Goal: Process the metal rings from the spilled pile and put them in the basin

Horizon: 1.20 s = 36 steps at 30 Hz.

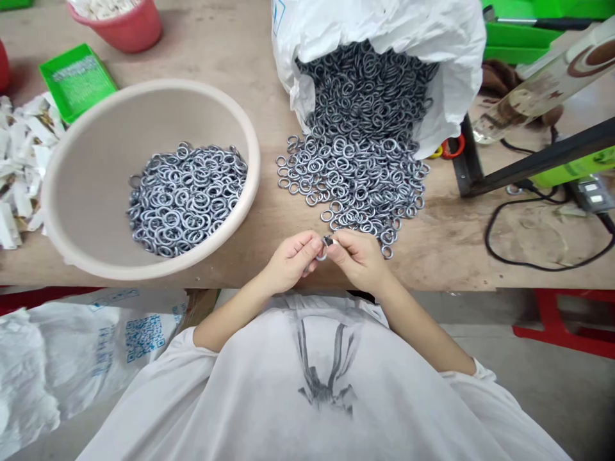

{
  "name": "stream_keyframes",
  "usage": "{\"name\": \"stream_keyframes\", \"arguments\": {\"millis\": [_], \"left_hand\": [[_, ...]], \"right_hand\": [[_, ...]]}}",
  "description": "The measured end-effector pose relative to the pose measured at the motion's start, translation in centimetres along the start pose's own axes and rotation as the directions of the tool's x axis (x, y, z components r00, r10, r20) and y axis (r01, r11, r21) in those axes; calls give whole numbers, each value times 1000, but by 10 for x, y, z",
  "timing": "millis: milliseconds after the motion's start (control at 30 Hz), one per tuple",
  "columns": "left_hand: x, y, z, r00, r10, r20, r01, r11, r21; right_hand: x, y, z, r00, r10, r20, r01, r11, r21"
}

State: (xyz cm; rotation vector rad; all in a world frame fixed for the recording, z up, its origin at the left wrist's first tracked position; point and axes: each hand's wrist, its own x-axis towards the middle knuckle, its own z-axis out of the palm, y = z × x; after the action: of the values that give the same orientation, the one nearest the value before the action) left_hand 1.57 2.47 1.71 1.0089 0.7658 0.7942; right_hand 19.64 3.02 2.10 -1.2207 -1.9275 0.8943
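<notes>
Just above the table's front edge, my left hand point(292, 261) pinches a grey ring point(321, 257) between thumb and fingers. My right hand point(361, 259) is closed right beside it, its thumb and forefinger pinching a small dark piece point(327, 241) at the ring's upper edge. What exactly this piece is, I cannot make out. Directly beyond both hands spreads a heap of loose grey rings point(353, 169). It spills from the mouth of a white sack point(451, 70) lying on its side. To the left, a large beige basin point(86, 211) holds many similar rings point(187, 198).
Behind the basin are a green tray point(60, 105) of small parts and a pink bowl point(127, 32). White scraps point(29, 153) lie at far left. On the right stand a black metal frame point(542, 160), a clear tube point(542, 89) and a looped black cable point(490, 237).
</notes>
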Motion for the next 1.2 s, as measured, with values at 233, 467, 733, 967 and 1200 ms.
{"name": "stream_keyframes", "arguments": {"millis": [233, 467, 733, 967, 1200], "left_hand": [[-5, 5, -12, 998, 17, -63, -21, 998, -62], [-4, 11, -33, 948, -62, -312, 5, 983, -181], [5, -2, -16, 950, -232, -211, 155, 931, -330], [10, -6, 10, 981, -194, 2, 190, 956, -224], [10, -1, 11, 978, -194, -80, 162, 940, -302]], "right_hand": [[7, 21, 6, 968, 249, 5, -213, 837, -504], [10, 13, 14, 945, 326, 26, -222, 698, -680], [15, 16, 6, 945, 328, -11, -314, 912, 263], [11, -7, 28, 912, 409, 46, -324, 644, 693], [4, 1, 28, 956, 271, -110, -187, 855, 484]]}}
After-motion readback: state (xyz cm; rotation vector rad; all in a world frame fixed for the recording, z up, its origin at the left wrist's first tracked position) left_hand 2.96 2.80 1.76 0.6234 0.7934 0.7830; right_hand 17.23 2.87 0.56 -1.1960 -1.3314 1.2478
